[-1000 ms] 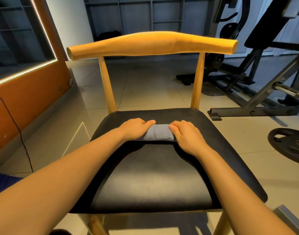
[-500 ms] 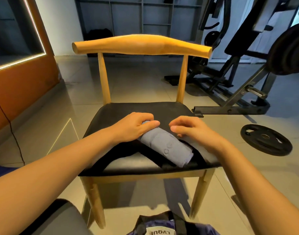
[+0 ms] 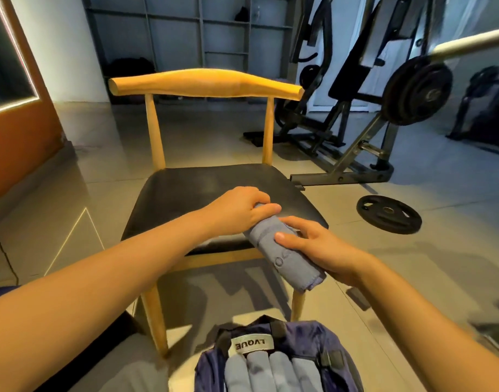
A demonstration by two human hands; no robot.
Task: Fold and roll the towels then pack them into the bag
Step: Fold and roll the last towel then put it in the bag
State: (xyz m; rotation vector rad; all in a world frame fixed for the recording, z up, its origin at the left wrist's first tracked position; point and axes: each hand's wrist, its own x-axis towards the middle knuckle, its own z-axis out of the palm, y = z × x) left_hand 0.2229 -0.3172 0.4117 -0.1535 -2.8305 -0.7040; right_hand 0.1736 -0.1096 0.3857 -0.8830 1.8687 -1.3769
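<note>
As left hand [image 3: 237, 210] and right hand [image 3: 324, 253] fingers grip it, rolled towel [image 3: 282, 257] above bag [image 3: 324, 336].

Bag [image 3: 214, 366] before chair [image 3: 186, 193]

One light-wood chair with a black padded seat [image 3: 203, 188] is standing before me on the grey tiled floor [image 3: 429, 278]. One black round weight plate [image 3: 389, 214] is lying flat on the tiles to its right. Behind that, a dark steel weight rack [image 3: 341, 176] is carrying a loaded barbell [image 3: 418, 90]. Grey wall shelving [image 3: 186, 26] is running along the back; an orange wall panel [image 3: 19, 142] is standing at my left.
</note>
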